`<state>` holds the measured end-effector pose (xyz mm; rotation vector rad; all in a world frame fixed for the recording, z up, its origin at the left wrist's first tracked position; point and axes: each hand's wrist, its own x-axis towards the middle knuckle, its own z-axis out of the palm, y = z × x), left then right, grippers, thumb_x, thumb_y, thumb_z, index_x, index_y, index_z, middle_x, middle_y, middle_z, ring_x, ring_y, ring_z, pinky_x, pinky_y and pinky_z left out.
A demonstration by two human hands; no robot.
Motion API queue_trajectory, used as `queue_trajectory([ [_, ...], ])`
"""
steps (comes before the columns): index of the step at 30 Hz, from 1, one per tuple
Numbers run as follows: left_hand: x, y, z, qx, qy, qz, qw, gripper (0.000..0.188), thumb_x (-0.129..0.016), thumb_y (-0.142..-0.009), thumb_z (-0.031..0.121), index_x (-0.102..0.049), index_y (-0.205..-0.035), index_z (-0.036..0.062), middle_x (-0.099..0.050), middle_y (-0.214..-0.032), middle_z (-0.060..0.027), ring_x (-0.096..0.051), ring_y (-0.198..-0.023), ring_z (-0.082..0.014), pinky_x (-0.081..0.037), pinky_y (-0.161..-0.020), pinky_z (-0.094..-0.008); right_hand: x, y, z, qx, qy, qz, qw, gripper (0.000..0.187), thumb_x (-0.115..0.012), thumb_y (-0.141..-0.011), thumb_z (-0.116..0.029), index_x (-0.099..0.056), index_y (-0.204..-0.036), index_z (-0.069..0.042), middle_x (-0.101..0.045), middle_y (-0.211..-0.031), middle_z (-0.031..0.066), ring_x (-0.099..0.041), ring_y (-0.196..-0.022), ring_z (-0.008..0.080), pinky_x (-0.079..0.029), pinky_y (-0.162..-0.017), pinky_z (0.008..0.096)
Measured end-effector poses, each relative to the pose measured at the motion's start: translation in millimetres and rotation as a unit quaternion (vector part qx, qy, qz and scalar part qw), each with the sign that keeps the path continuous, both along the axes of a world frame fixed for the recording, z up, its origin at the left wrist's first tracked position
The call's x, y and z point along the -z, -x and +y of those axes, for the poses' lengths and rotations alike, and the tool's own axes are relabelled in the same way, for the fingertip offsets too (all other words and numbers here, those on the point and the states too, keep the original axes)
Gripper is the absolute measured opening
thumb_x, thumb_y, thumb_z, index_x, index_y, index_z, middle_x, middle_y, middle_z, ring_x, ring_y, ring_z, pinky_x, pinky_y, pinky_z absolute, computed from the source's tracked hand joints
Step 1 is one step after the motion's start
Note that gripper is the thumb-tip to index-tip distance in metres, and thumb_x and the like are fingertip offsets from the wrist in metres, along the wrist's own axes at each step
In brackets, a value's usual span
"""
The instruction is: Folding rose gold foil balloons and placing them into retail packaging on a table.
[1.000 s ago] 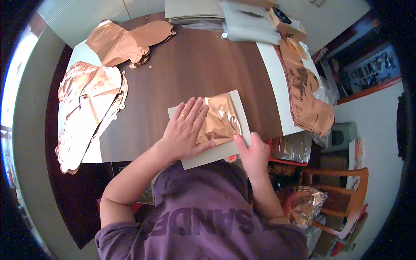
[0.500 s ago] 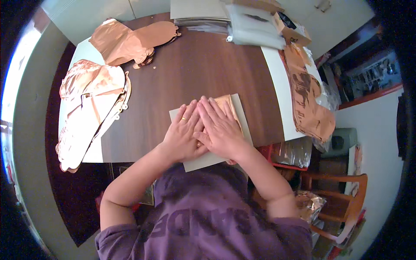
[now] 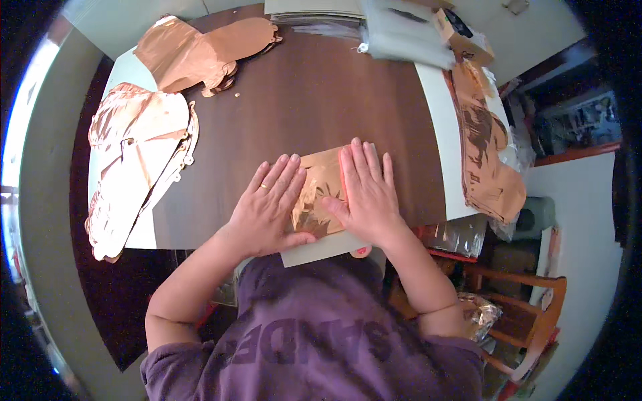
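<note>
A folded sheet of shiny rose-gold foil [image 3: 313,195] lies flat on a grey cardboard piece [image 3: 319,251] at the table's near edge. Its surface is creased and catches the light. My left hand [image 3: 267,208] rests palm down over the left side of the foil and card, fingers stretched out, a ring on one finger. On the other side, my right hand [image 3: 366,197] lies flat over the foil's right edge, with its thumb reaching inward across it. Neither hand grips anything. Both palms hide the side edges of the foil.
Flat rose-gold foil balloons [image 3: 144,150] lie at the left, with another pile [image 3: 200,57] behind them. More foil balloons [image 3: 491,157] lie at the right edge. At the back are stacked cardboard sheets [image 3: 314,9], clear plastic bags [image 3: 404,37] and a small box [image 3: 461,33]. A wooden chair [image 3: 535,314] stands right.
My hands have moved apart from near the middle of the card, the left to the left and the right to the right. The foil between them is now uncovered.
</note>
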<state>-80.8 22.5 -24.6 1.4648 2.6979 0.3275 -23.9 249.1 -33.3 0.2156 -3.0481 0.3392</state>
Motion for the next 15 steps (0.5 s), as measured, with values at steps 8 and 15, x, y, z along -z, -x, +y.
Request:
queue_trajectory([
  [8,-15.2,-0.1,-7.4,-0.018,-0.052,-0.086,0.995,0.102,-0.054,-0.082,0.069,-0.027,-0.147,-0.005,-0.025,-0.153,-0.0258,-0.02,-0.145,-0.0383,-0.014,-0.117,-0.0523,6.5,-4.0,20.7,-0.006,0.197,0.045,0.979,0.082,-0.06,-0.088,-0.045,-0.026,-0.149,-0.002,-0.022,-0.155,0.0257,-0.019,-0.145,0.0387,-0.011,-0.116,0.0575],
  [15,5.9,-10.8,26.0,-0.089,-0.053,0.031,0.994,0.098,-0.05,-0.082,0.07,-0.035,-0.144,-0.0047,-0.028,-0.152,-0.0269,-0.024,-0.142,-0.043,-0.016,-0.116,-0.0555,-33.7,-87.0,34.9,0.224,0.17,0.042,0.959,0.021,-0.067,-0.087,-0.021,-0.063,-0.077,-0.003,-0.061,-0.07,0.0113,-0.061,-0.061,0.0289,-0.05,-0.059,0.038],
])
